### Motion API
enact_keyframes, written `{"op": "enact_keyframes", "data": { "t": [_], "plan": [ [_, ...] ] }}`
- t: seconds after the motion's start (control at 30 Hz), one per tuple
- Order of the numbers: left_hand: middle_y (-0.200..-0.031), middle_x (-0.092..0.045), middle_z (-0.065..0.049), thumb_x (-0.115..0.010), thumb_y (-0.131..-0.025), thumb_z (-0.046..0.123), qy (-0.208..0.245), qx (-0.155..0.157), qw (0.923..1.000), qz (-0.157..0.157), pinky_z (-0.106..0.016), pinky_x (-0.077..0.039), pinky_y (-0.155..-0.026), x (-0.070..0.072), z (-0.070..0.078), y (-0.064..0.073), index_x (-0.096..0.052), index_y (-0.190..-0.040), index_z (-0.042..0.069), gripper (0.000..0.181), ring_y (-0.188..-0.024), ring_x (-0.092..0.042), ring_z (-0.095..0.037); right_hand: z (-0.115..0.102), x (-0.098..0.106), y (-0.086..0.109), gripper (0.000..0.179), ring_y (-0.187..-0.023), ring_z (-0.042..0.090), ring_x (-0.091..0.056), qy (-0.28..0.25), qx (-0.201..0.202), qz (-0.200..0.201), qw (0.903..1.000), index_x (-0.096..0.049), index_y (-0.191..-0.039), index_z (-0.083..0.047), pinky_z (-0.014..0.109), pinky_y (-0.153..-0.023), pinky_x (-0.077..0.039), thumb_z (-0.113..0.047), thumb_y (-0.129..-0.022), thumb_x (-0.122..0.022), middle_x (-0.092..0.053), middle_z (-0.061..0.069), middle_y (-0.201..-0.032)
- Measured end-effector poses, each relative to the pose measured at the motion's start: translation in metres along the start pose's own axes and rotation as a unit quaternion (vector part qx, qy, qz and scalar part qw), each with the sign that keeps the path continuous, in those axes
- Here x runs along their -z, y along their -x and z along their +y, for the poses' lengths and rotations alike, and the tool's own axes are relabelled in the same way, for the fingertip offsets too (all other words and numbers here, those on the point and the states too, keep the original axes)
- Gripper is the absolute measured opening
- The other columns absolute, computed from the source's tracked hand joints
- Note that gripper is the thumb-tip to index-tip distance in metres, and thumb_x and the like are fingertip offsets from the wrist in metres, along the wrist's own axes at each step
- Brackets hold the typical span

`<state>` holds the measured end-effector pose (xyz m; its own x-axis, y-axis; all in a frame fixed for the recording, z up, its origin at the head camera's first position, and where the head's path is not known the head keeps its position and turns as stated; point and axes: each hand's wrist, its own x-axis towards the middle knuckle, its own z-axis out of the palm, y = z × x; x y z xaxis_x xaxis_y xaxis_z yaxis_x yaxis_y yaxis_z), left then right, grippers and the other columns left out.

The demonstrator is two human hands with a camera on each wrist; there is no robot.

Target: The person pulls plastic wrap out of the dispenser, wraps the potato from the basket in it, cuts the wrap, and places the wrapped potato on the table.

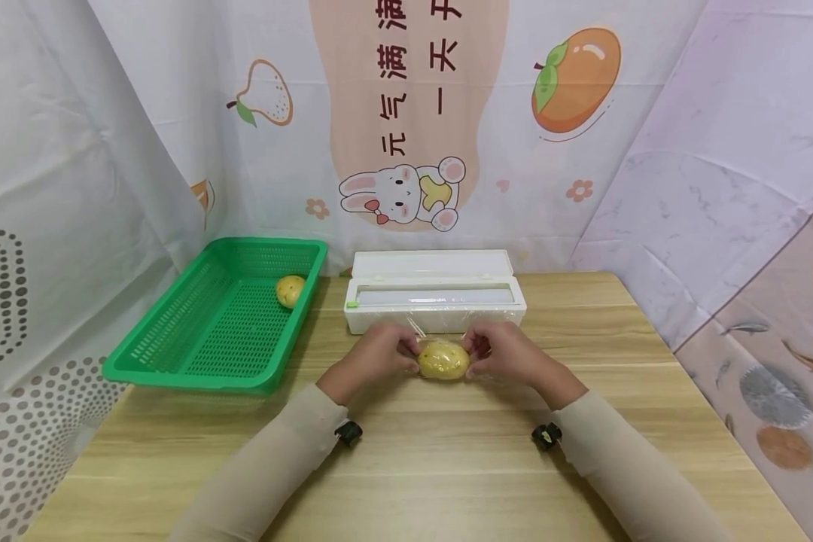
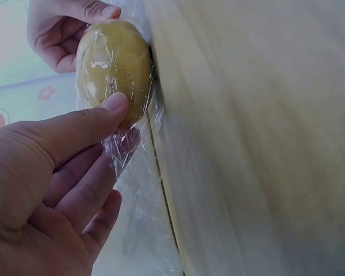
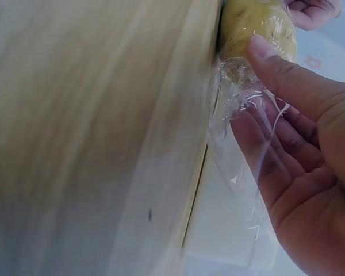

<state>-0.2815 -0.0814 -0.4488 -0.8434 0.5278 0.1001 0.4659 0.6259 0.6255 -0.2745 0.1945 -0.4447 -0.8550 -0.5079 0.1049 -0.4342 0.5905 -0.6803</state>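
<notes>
Pale wood-grain worktop (image 1: 440, 467) spreads before me, with white fruit-printed cloth (image 1: 244, 181) hung behind. At twelve o'clock sits a long white plastic box (image 1: 436, 321), lid raised; at ten o'clock, a green slotted plastic basket (image 1: 190, 382) holds a second yellow potato (image 1: 289, 291). Between my hands, just short of the box, is the yellow oval potato (image 1: 443, 359) under clear, crinkled plastic film (image 3: 236, 80).

If I pull unevenly, I think the film could tear or bunch; if my hold slackens, the smooth potato might roll and the loose ends spring back. Film may be joined to the roll; glare keeps me from telling.

My left hand (image 1: 379, 352) clamps the nine o'clock end, thumb pressing, bent fingers behind the film. My right hand (image 1: 504, 352) pinches the three o'clock end likewise, thumb and fingers parted only by potato and gathered film.
</notes>
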Motion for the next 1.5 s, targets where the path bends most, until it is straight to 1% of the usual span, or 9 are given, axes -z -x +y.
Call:
{"op": "enact_keyframes", "data": {
  "t": [0.27,0.53,0.73,0.8,0.97,1.17,1.27,1.33,1.5],
  "plan": [
    [-0.097,-0.079,0.009,-0.092,-0.078,0.023,-0.134,-0.010,0.9904,0.033,-0.041,-0.042,-0.104,-0.002,0.008,0.011,-0.079,-0.093,0.023,0.019,-0.101,-0.061,-0.017,0.001,0.000,0.001,0.037,-0.093,0.020,-0.068,0.057,0.022,0.012,0.9980,-0.069,-0.094,-0.019,0.039,-0.086,-0.059,-0.012,-0.069,-0.097,-0.072,-0.002,-0.094],
    [-0.110,-0.077,0.001,-0.089,-0.080,0.025,-0.106,-0.003,0.9940,0.029,-0.044,-0.044,-0.102,0.006,0.014,0.021,-0.076,-0.113,0.015,0.036,-0.108,-0.066,-0.020,-0.002,0.007,0.007,0.035,-0.096,0.021,-0.065,0.057,0.015,-0.002,0.9983,-0.070,-0.102,-0.016,0.042,-0.087,-0.057,-0.016,-0.075,-0.093,-0.071,0.000,-0.099],
    [-0.117,-0.075,0.001,-0.081,-0.085,0.014,-0.100,0.003,0.9933,0.058,-0.050,-0.048,-0.099,0.019,0.016,0.024,-0.076,-0.118,0.018,0.033,-0.108,-0.066,-0.021,-0.008,0.013,0.007,0.038,-0.099,0.021,-0.065,0.076,0.072,0.007,0.9945,-0.071,-0.112,-0.012,0.044,-0.088,-0.056,-0.021,-0.080,-0.090,-0.070,0.001,-0.106],
    [-0.123,-0.074,0.002,-0.076,-0.085,0.005,-0.110,-0.017,0.9915,0.067,-0.051,-0.047,-0.103,0.021,0.017,0.023,-0.075,-0.123,0.019,0.040,-0.115,-0.065,-0.021,-0.012,0.013,0.005,0.042,-0.102,0.021,-0.064,0.100,0.092,0.003,0.9907,-0.072,-0.120,-0.012,0.043,-0.090,-0.054,-0.027,-0.083,-0.086,-0.069,0.001,-0.111],
    [-0.135,-0.068,0.008,-0.067,-0.087,0.003,-0.145,-0.065,0.9869,0.027,-0.053,-0.039,-0.112,0.013,0.019,0.020,-0.066,-0.138,0.024,0.055,-0.132,-0.056,-0.022,-0.019,0.011,0.002,0.047,-0.104,0.017,-0.057,0.161,0.105,-0.011,0.9812,-0.073,-0.126,-0.014,0.040,-0.091,-0.049,-0.035,-0.084,-0.080,-0.065,0.002,-0.114],
    [-0.135,-0.068,0.003,-0.065,-0.090,0.009,-0.122,-0.031,0.9920,-0.003,-0.049,-0.042,-0.107,0.007,0.020,0.024,-0.063,-0.140,0.021,0.051,-0.130,-0.057,-0.021,-0.021,0.010,0.001,0.048,-0.108,0.018,-0.056,0.157,0.083,-0.029,0.9837,-0.072,-0.125,-0.012,0.042,-0.093,-0.049,-0.037,-0.084,-0.081,-0.064,0.004,-0.118],
    [-0.134,-0.067,-0.002,-0.067,-0.091,0.009,-0.086,0.004,0.9956,0.038,-0.049,-0.047,-0.108,0.016,0.017,0.026,-0.065,-0.135,0.017,0.045,-0.129,-0.059,-0.025,-0.024,0.014,-0.001,0.051,-0.111,0.021,-0.059,0.136,0.076,-0.033,0.9872,-0.070,-0.129,-0.013,0.045,-0.095,-0.051,-0.038,-0.087,-0.081,-0.065,0.005,-0.120],
    [-0.135,-0.066,-0.003,-0.068,-0.091,0.010,-0.069,0.031,0.9917,0.103,-0.049,-0.051,-0.105,0.024,0.011,0.023,-0.065,-0.133,0.016,0.043,-0.127,-0.059,-0.027,-0.029,0.016,-0.007,0.048,-0.110,0.023,-0.061,0.124,0.074,-0.032,0.9890,-0.070,-0.130,-0.013,0.045,-0.094,-0.052,-0.037,-0.089,-0.080,-0.065,0.005,-0.120],
    [-0.145,-0.056,-0.010,-0.075,-0.087,0.017,-0.027,0.099,0.9509,0.292,-0.055,-0.040,-0.109,0.042,-0.006,0.016,-0.059,-0.138,0.011,0.054,-0.133,-0.047,-0.034,-0.058,0.012,-0.037,0.034,-0.106,0.025,-0.061,0.143,0.081,-0.027,0.9860,-0.074,-0.122,-0.010,0.041,-0.091,-0.052,-0.028,-0.094,-0.075,-0.066,0.007,-0.116]
  ]
}}
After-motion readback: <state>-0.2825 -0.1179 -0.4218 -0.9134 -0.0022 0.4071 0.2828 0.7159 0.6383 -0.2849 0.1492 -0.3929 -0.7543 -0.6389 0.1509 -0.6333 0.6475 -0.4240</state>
